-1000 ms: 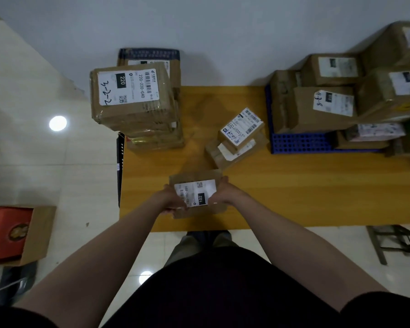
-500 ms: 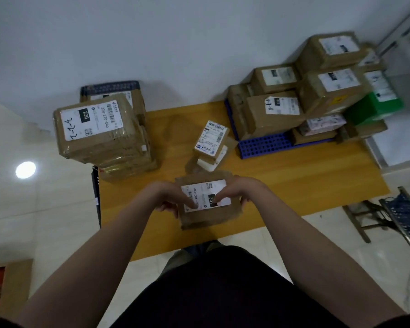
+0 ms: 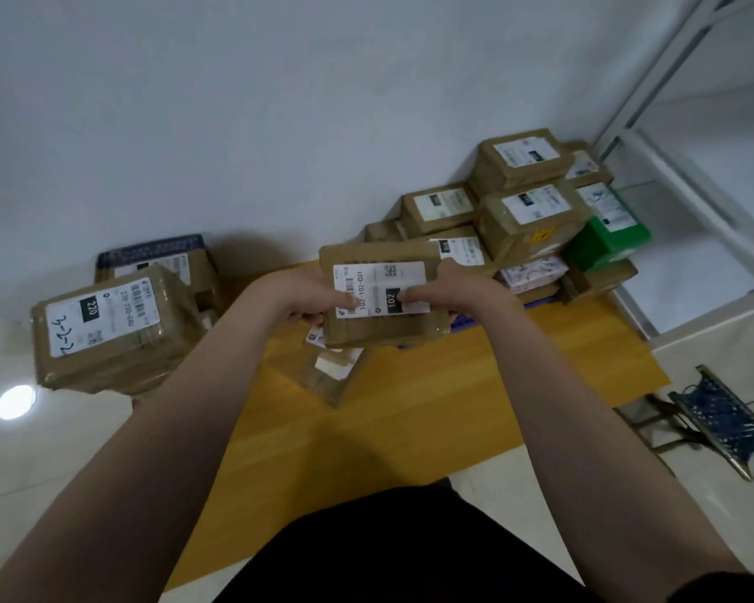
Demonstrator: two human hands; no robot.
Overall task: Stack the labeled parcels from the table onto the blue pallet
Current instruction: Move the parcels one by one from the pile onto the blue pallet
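I hold a small brown parcel (image 3: 379, 328) with a white label marked 102 in the air above the wooden table (image 3: 410, 406). My left hand (image 3: 299, 298) grips its left side and my right hand (image 3: 453, 287) grips its right side, both thumbs on the label. Behind it, only a sliver of the blue pallet (image 3: 464, 320) shows, at the table's far right. On the pallet stands a stack of labeled parcels (image 3: 527, 211). Two small parcels (image 3: 331, 372) lie on the table under the held one, partly hidden.
A pile of larger parcels (image 3: 109, 332), the top one marked 220, stands at the table's left end. A green box (image 3: 610, 237) sits at the right of the pallet stack. A stool with blue cord (image 3: 714, 420) stands on the floor at right. White shelving (image 3: 693, 167) rises far right.
Both hands have lifted the 102 parcel off the table's near edge and carried it up and toward the pallet side. My view has swung to the right.
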